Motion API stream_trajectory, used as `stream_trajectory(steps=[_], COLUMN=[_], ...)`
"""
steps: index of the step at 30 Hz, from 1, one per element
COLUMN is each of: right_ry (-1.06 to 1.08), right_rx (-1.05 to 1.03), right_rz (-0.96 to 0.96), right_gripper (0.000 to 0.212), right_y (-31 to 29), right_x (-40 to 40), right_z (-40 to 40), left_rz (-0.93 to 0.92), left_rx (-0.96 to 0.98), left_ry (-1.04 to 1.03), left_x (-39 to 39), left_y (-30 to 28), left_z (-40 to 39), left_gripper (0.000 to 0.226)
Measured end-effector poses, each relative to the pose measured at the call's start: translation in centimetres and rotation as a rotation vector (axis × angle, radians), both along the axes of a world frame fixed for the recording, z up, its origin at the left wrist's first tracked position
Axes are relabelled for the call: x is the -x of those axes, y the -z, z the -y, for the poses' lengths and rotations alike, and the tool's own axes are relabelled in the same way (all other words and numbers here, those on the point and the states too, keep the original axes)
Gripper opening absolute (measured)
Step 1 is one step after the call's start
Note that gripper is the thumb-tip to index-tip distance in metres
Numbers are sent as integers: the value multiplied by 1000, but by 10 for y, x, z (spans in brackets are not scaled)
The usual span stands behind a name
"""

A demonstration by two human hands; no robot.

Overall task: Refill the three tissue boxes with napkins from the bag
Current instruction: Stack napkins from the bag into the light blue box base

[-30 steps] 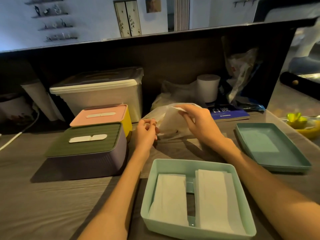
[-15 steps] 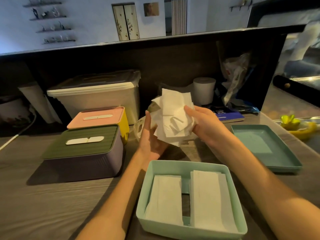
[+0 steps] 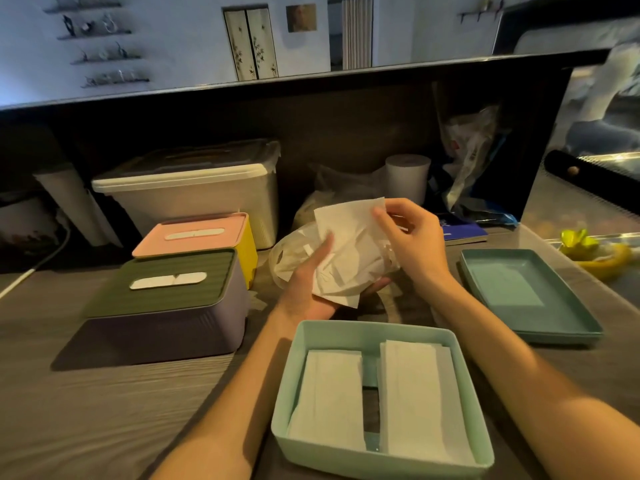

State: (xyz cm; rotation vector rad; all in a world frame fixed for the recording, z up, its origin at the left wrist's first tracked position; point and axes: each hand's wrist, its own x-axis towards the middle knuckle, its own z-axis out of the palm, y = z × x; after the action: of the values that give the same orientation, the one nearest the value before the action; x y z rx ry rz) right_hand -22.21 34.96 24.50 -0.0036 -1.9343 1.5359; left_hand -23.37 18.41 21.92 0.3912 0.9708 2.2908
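A loose bunch of white napkins (image 3: 346, 251) is held above the table by both hands. My left hand (image 3: 308, 285) supports it from below and the left; my right hand (image 3: 412, 244) pinches its upper right edge. The clear plastic bag (image 3: 287, 254) lies just behind them. In front sits the open mint-green tissue box (image 3: 367, 332) with two flat napkin stacks (image 3: 415, 393) inside. Its teal lid (image 3: 526, 296) lies upturned to the right. At left stand the closed purple box with green lid (image 3: 166, 292) and the yellow box with pink lid (image 3: 194, 233).
A large white lidded storage bin (image 3: 194, 195) stands behind the closed boxes. A white paper roll (image 3: 407, 178), crumpled plastic bags (image 3: 471, 150) and a blue book (image 3: 464, 232) sit at the back right. Yellow-green items (image 3: 588, 247) lie at the right edge.
The napkins came out of the bag and rose above the table. My right hand shifted to the bunch's top right edge while my left hand moved underneath.
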Motion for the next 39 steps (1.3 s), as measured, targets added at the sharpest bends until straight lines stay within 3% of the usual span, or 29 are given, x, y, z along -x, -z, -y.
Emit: stream_trajectory(steps=[2,6,10,12,14,16,18,22,26,31,33,36,39], right_ry=[-1,31,-71,-181,-257,-240,-168,-117,-328,-542,-534,-355,-205], right_rx=[54,196,188,21,-282,-546,-644,-553,-323,-115,-168,-437,-530], right_rz=[-39,-64,45,68,68,126,169,87,47,240,263,220,259], right_gripper=[17,22,27,27,21,24,24,9,11,14,10,8,16], right_y=[-5,-17,-30,-33,-30,-23,-17,-20,-34,-40,-38,-28,-17], right_x=[1,1,-7,-13,-15,-14,-12,-11,-19,-24,-22,-16,-9], right_z=[-3,-15,-20,-19,-19,-17,-12,-12,-20,-25,-25,-19,-14], left_rz=[-26,-29,4,31,28,-1,-23,16,209,251,207,142,69], left_rx=[52,110,145,140,139,175,218,205,70,106,196,211,230], left_ry=[24,-1,-88,-111,-121,-111,-80,-64,-112,-139,-206,-123,-77], left_x=[-2,-1,-4,-5,-6,-5,-5,-4,1,2,4,-5,-12], left_y=[2,4,-3,-5,-6,-4,-4,-5,-2,-9,-12,-16,-8], left_z=[3,4,1,1,1,2,2,3,2,0,-1,-2,2], left_gripper=[54,56,39,30,30,35,40,51,67,63,64,72,47])
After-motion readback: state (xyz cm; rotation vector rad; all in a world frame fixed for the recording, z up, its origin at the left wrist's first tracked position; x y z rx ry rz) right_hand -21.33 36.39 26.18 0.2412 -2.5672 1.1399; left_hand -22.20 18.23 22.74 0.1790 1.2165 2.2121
